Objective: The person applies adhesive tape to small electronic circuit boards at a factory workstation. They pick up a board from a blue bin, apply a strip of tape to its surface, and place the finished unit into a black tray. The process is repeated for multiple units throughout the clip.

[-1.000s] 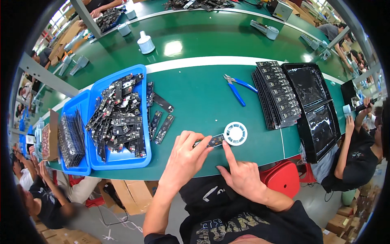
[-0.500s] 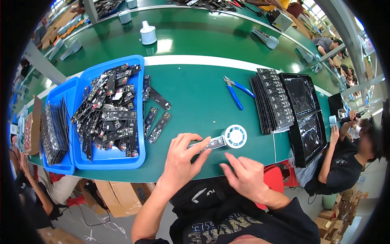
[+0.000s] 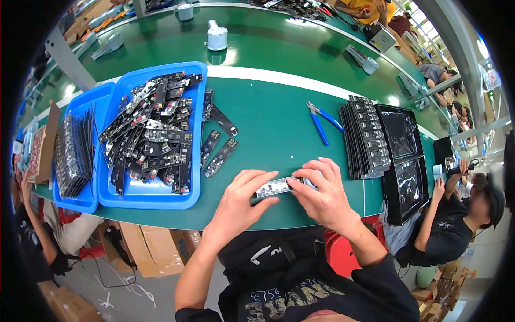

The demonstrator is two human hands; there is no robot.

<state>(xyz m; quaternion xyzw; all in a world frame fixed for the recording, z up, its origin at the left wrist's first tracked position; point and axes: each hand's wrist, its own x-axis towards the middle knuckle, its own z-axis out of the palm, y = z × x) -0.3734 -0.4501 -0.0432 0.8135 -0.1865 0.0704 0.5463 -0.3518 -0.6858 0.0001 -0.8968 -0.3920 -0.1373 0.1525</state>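
My left hand [image 3: 240, 197] is closed on the handle end of a pale handheld fan casing [image 3: 266, 192], held over the near edge of the table. A small circuit board [image 3: 280, 185] shows inside the handle's open trough. At the other end, my right hand [image 3: 328, 194] is closed over the casing, its thumb and fingertips pressing where board and handle meet. Its fingers cover the round fan head. Loose black circuit boards [image 3: 221, 158] lie to the left of my hands. Blue-handled cutting pliers [image 3: 320, 129] rest beyond my right hand.
Left stands a blue tray [image 3: 197, 161] heaped with boards, beside another blue tray [image 3: 95, 196] with bagged boards. Right are stacked board panels [image 3: 362, 139] and a black tray [image 3: 401, 212]. Pale fan casings [image 3: 217, 37] stand on the far belt. A co-worker [image 3: 450, 225] sits at right.
My right hand has moved from beside the fan casing onto it and closed, covering the round head. My left hand keeps its hold on the handle. The whole view has shifted slightly.
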